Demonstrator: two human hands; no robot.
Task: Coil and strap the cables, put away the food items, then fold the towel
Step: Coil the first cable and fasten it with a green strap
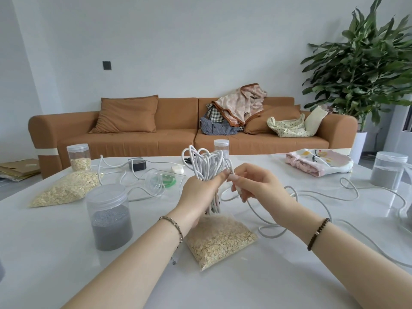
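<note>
White thin cable [207, 166] is bunched in long loops and held up just above the shiny white table [66, 275]. The left hand [198, 190] grips the bunch round its middle. The right hand [258, 186] is right beside it and pinches the next bit of the same cable.

A long loose tail [312, 195] lies in curls on the table to the right, so I think the coiling is only partly done. No strap is round the bunch yet. Another white cable [116, 172] lies uncoiled at the back, beside a small black plug block [137, 164].

Most of the job looks left to do. The food is all out: a clear bag of oat flakes [220, 239] under the hands, a second oat bag [64, 188] on the left, and a clear plastic jar of grey grains [109, 219]. The pink and white towel [318, 162] lies crumpled far back on the right, not folded.
</note>
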